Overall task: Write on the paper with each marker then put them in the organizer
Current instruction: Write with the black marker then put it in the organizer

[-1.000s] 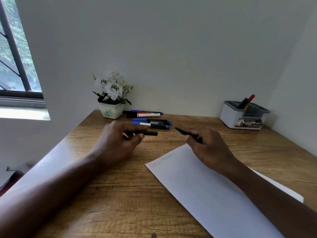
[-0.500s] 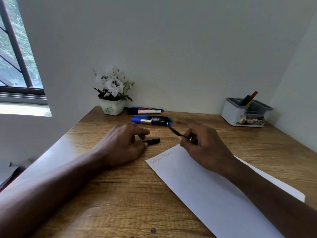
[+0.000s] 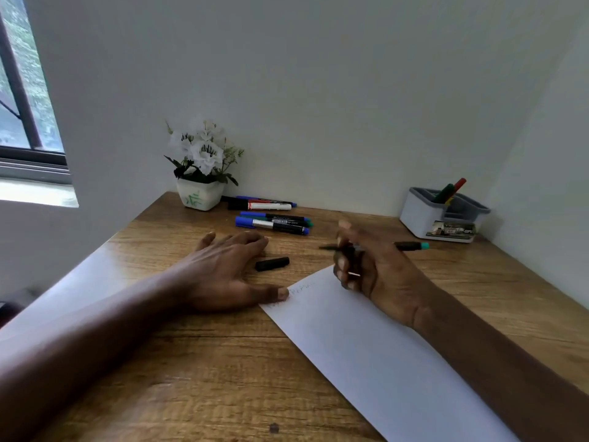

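A white sheet of paper [image 3: 376, 355] lies diagonally on the wooden desk [image 3: 197, 378], with faint writing near its top corner. My right hand [image 3: 369, 266] hovers over that corner, closed around an uncapped black marker [image 3: 411, 246] with a teal end; its tip points left. My left hand [image 3: 229, 272] rests flat on the desk, fingers spread, thumb touching the paper's corner. A black cap [image 3: 272, 263] lies on the desk just right of it. Several markers [image 3: 274, 223] lie in a group at the back. The white and grey organizer [image 3: 424, 216] stands at the back right with two markers in it.
A white pot of artificial flowers [image 3: 200, 173] stands at the back left corner beside the markers. Walls close the desk at the back and right. A window [image 3: 22, 100] is at the far left.
My left hand let go of the black cap, which now lies on the desk, and flattened beside the paper. My right hand turned the marker so its tip points left.
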A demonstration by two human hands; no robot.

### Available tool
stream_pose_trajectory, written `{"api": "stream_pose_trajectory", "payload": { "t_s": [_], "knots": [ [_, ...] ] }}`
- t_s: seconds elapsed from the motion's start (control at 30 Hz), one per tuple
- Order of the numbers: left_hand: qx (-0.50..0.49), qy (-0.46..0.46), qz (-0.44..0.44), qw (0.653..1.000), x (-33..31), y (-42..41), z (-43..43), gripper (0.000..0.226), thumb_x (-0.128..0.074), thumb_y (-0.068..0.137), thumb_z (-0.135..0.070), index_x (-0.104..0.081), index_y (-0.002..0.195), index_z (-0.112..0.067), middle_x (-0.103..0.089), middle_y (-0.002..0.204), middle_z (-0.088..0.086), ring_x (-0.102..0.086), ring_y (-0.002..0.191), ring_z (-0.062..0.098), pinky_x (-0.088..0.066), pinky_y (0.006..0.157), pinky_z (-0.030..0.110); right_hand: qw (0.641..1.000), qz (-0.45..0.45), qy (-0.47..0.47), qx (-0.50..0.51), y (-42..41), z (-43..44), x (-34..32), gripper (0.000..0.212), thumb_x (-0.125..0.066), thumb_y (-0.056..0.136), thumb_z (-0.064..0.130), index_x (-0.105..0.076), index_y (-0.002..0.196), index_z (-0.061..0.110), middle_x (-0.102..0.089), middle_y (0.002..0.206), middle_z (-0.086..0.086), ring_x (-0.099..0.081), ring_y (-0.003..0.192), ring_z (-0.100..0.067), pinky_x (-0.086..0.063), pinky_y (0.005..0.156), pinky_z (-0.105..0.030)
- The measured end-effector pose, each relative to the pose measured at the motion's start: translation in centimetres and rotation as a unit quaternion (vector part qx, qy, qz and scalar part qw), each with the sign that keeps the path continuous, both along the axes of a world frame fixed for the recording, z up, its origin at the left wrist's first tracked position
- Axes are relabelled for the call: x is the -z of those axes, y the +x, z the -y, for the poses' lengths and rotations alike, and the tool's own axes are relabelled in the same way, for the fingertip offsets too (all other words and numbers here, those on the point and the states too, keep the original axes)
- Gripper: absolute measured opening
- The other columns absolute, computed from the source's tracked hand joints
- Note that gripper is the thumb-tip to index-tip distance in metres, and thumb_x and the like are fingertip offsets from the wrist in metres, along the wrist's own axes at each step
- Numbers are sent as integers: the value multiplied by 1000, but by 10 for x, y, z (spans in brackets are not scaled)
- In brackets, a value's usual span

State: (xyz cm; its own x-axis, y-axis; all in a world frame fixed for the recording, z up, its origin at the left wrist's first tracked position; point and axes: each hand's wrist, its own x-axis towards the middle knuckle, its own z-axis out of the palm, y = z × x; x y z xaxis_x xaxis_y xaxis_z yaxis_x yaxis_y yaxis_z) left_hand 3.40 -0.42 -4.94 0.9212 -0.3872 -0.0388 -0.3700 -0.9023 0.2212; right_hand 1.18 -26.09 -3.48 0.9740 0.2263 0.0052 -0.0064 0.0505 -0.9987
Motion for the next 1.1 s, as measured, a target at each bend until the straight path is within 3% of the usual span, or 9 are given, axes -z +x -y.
{"api": "stream_pose_trajectory", "payload": {
  "t_s": [0.07,0.13,0.37,0.5,0.63,0.9,1.03,1.1],
  "knots": [
    [5,2,-14,1000,-2,-1,0,116,-32,66,-94,-10,161,-32,-6,169,-12,-9,154,9,-1,126,50,993,32,-106,47,0,-5,3,26,-58,101,29,-70,93,6,-68,68,-12,-60,61,-21,-45,55,-28],
    [7,5,-20,1000,-3,-2,0,116,-32,65,-93,-9,161,-32,-5,169,-11,-8,154,10,0,126,49,988,53,-136,45,-3,-8,3,22,-56,102,17,-72,102,1,-74,77,-17,-65,67,-24,-50,57,-27],
    [13,15,-28,999,-5,0,0,114,-35,69,-93,-8,161,-31,-4,170,-7,-8,155,14,-2,126,52,972,50,-223,55,-4,-13,-1,7,-70,91,5,-75,96,5,-79,81,-13,-71,70,-18,-59,65,-25],
    [15,19,-31,999,-5,2,1,108,-40,76,-90,-7,161,-31,-4,170,-7,-8,155,14,-1,125,53,968,52,-231,84,-2,-16,0,5,-72,87,5,-74,84,3,-76,73,-10,-66,61,-14,-55,57,-24],
    [22,19,-33,999,-4,4,0,111,-37,73,-93,-7,161,-32,-4,169,-9,-8,154,12,-2,125,53,933,119,-311,138,3,-22,10,16,-68,86,18,-67,72,10,-67,57,-1,-57,50,-6,-46,55,-26],
    [27,9,-40,999,-6,1,0,114,-31,63,-92,-9,160,-37,-5,169,-12,-8,154,10,-3,126,53,929,161,-318,99,6,-21,14,20,-67,89,16,-64,69,15,-68,59,0,-63,62,-7,-56,74,-37],
    [31,6,-42,999,-6,1,-1,112,-31,63,-92,-10,160,-38,-5,168,-13,-8,154,9,-3,125,52,928,167,-318,100,7,-20,15,18,-67,77,25,-60,63,16,-64,53,-1,-58,56,-12,-50,64,-37],
    [32,9,-40,999,-5,2,-1,112,-30,63,-92,-10,159,-39,-6,168,-13,-9,154,10,-4,125,52,931,171,-310,87,7,-20,16,16,-68,82,19,-62,67,14,-66,56,-1,-61,58,-10,-53,71,-36]
  ]
}}
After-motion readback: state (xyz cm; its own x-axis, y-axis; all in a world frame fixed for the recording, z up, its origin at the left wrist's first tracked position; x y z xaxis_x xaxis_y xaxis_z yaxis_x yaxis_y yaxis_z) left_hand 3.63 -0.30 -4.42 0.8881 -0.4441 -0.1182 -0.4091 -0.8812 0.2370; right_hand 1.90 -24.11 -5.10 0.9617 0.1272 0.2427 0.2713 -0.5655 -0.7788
